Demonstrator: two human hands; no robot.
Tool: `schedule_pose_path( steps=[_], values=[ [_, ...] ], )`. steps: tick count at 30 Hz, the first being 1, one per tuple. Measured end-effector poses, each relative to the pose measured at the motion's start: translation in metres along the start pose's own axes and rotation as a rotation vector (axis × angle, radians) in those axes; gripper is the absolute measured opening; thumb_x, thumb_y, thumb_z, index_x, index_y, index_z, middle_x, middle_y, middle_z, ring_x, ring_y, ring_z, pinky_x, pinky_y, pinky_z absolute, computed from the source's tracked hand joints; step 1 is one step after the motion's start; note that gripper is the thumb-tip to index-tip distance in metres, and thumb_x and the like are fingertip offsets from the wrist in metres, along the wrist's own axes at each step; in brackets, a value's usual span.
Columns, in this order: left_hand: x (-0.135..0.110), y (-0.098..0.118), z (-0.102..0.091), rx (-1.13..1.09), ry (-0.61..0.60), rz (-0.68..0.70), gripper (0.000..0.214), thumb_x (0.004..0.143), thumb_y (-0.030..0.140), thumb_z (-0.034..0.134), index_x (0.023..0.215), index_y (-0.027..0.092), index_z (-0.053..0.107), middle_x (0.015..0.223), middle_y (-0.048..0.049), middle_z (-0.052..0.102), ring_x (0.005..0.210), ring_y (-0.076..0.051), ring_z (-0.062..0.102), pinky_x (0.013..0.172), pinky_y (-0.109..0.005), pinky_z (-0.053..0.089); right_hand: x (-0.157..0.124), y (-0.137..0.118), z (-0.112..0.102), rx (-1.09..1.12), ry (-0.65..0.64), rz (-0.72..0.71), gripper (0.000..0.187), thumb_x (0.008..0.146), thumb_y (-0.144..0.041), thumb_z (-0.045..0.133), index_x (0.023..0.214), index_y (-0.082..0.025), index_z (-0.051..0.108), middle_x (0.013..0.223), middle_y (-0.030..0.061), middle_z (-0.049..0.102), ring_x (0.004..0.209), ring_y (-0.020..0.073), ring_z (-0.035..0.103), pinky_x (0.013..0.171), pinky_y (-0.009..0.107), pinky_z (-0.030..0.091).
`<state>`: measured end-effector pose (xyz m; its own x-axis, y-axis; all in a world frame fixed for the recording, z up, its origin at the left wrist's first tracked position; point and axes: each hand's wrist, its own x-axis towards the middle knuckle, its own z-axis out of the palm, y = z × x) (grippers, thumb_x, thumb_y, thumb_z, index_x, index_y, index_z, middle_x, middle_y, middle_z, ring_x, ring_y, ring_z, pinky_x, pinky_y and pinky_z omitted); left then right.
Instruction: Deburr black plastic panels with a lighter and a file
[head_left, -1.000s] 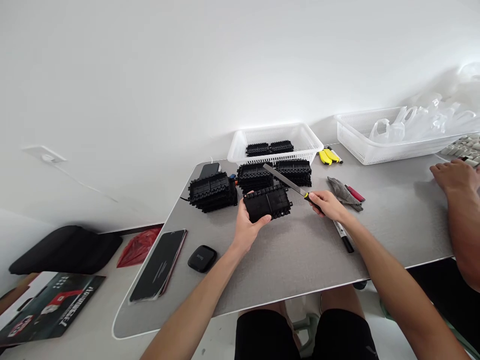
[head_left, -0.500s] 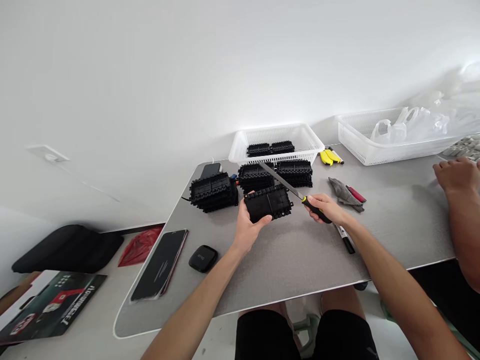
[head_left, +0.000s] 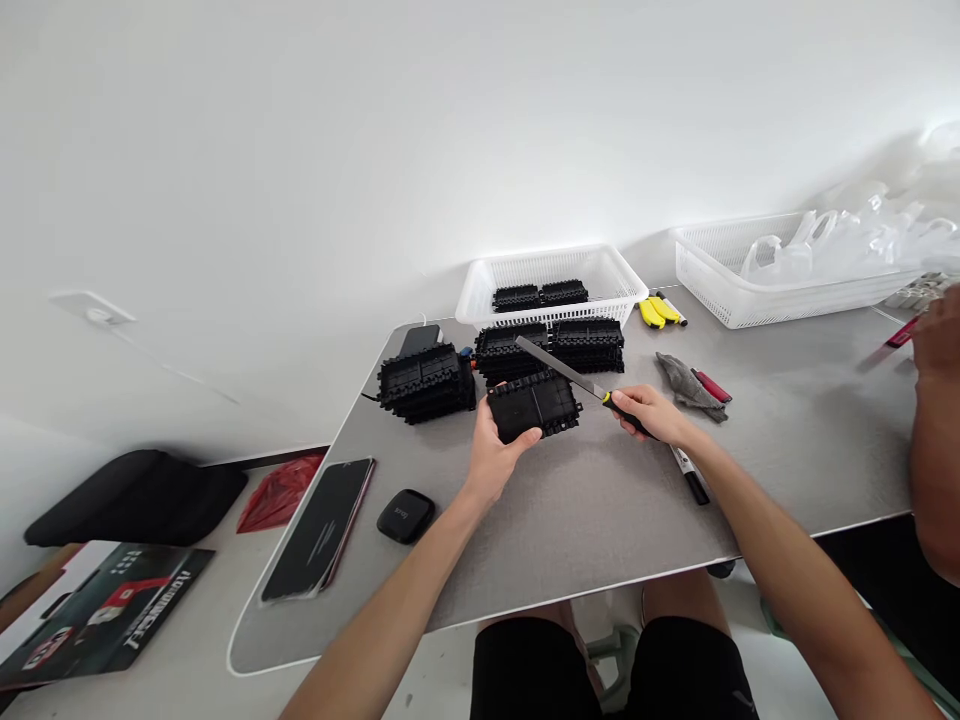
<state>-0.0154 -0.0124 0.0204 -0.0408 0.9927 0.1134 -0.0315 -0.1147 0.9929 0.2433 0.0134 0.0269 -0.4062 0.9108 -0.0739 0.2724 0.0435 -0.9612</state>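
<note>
My left hand (head_left: 495,455) grips a black rectangular plastic part (head_left: 529,408) with toothed edges, tilted above the table. In my right hand (head_left: 641,410) is a file (head_left: 559,367) with a flat grey blade and a black and yellow handle. The blade slants up and left across the part's far edge; whether it touches the edge I cannot tell. Just beyond are stacks of similar black parts (head_left: 512,350), with another stack (head_left: 421,382) to the left. A marker (head_left: 690,477) lies below my right wrist.
A white basket (head_left: 551,262) with black parts stands behind; another basket (head_left: 802,305) holds plastic bags. A grey cloth (head_left: 686,385), red-handled tool (head_left: 711,386), yellow items (head_left: 658,312), phone (head_left: 319,530) and black case (head_left: 406,516) lie around. Another person's hand (head_left: 937,335) is at right.
The file and the black part have shifted very slightly left. The other person's hand has moved right and up, and a blurred red item now shows beside it.
</note>
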Motion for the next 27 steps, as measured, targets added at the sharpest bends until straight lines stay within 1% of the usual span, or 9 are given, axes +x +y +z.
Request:
schedule_pose_path(
  steps=[2, 5, 10, 13, 18, 20, 24, 27],
  values=[
    [0.0007, -0.0012, -0.0006, -0.011, 0.002, -0.014, 0.081, 0.063, 0.028, 0.082, 0.132, 0.022, 0.040, 0.129, -0.0124, 0.056, 0.123, -0.030, 0.053, 0.097, -0.045, 0.050, 0.0002, 0.0008, 0.0001, -0.018, 0.011, -0.015, 0.051, 0.089, -0.066, 0.040, 0.069, -0.019, 0.044, 0.051, -0.0043, 0.048, 0.038, 0.0078, 0.040, 0.043, 0.023, 0.030],
    [0.0016, -0.0034, -0.0008, -0.023, 0.002, -0.001, 0.083, 0.062, 0.028, 0.083, 0.133, 0.023, 0.039, 0.129, -0.0119, 0.056, 0.123, -0.030, 0.053, 0.100, -0.046, 0.048, 0.0002, 0.0005, 0.0018, -0.055, -0.022, -0.055, 0.050, 0.090, -0.064, 0.038, 0.069, -0.020, 0.044, 0.050, -0.0042, 0.048, 0.040, 0.0083, 0.041, 0.045, 0.024, 0.031],
    [0.0013, -0.0051, 0.0004, 0.002, 0.004, 0.012, 0.076, 0.064, 0.029, 0.082, 0.129, 0.022, 0.044, 0.130, -0.0128, 0.056, 0.123, -0.030, 0.054, 0.100, -0.048, 0.047, 0.0008, 0.0002, 0.0044, -0.272, 0.083, -0.037, 0.047, 0.093, -0.057, 0.038, 0.063, -0.020, 0.038, 0.052, -0.0030, 0.051, 0.042, 0.0092, 0.044, 0.049, 0.025, 0.034],
    [0.0013, -0.0050, 0.0004, -0.008, 0.010, -0.004, 0.075, 0.064, 0.029, 0.082, 0.128, 0.022, 0.044, 0.130, -0.0128, 0.056, 0.122, -0.030, 0.054, 0.099, -0.048, 0.048, 0.0009, -0.0001, 0.0054, -0.274, 0.088, -0.030, 0.045, 0.093, -0.055, 0.038, 0.065, -0.020, 0.039, 0.054, -0.0028, 0.052, 0.043, 0.0098, 0.045, 0.049, 0.025, 0.034],
    [0.0025, -0.0062, -0.0002, -0.037, 0.014, -0.008, 0.074, 0.062, 0.028, 0.083, 0.125, 0.023, 0.045, 0.129, -0.0114, 0.057, 0.122, -0.030, 0.054, 0.101, -0.047, 0.047, -0.0009, -0.0035, 0.0078, -0.262, 0.074, -0.088, 0.045, 0.093, -0.055, 0.036, 0.065, -0.020, 0.041, 0.053, -0.0025, 0.051, 0.044, 0.0100, 0.045, 0.050, 0.025, 0.034],
    [0.0027, -0.0067, -0.0001, -0.039, 0.025, -0.007, 0.073, 0.061, 0.028, 0.083, 0.124, 0.022, 0.045, 0.128, -0.0112, 0.057, 0.122, -0.029, 0.054, 0.102, -0.047, 0.046, -0.0013, -0.0045, 0.0075, -0.285, 0.109, -0.103, 0.046, 0.093, -0.055, 0.035, 0.064, -0.020, 0.042, 0.052, -0.0023, 0.051, 0.044, 0.0100, 0.045, 0.051, 0.025, 0.034],
    [0.0021, -0.0064, 0.0002, -0.031, 0.030, 0.010, 0.072, 0.061, 0.030, 0.083, 0.122, 0.022, 0.046, 0.125, -0.0107, 0.059, 0.120, -0.028, 0.055, 0.102, -0.046, 0.046, 0.0000, -0.0025, 0.0030, -0.330, 0.241, -0.071, 0.048, 0.093, -0.057, 0.035, 0.064, -0.020, 0.044, 0.050, -0.0018, 0.050, 0.044, 0.0106, 0.045, 0.049, 0.025, 0.033],
    [0.0010, -0.0050, 0.0010, -0.031, 0.020, 0.013, 0.072, 0.062, 0.031, 0.083, 0.122, 0.022, 0.046, 0.125, -0.0105, 0.059, 0.120, -0.027, 0.055, 0.103, -0.045, 0.045, 0.0016, -0.0002, 0.0023, -0.221, 0.285, -0.048, 0.048, 0.092, -0.060, 0.035, 0.069, -0.019, 0.047, 0.052, -0.0018, 0.050, 0.044, 0.0108, 0.045, 0.047, 0.025, 0.034]
  ],
)
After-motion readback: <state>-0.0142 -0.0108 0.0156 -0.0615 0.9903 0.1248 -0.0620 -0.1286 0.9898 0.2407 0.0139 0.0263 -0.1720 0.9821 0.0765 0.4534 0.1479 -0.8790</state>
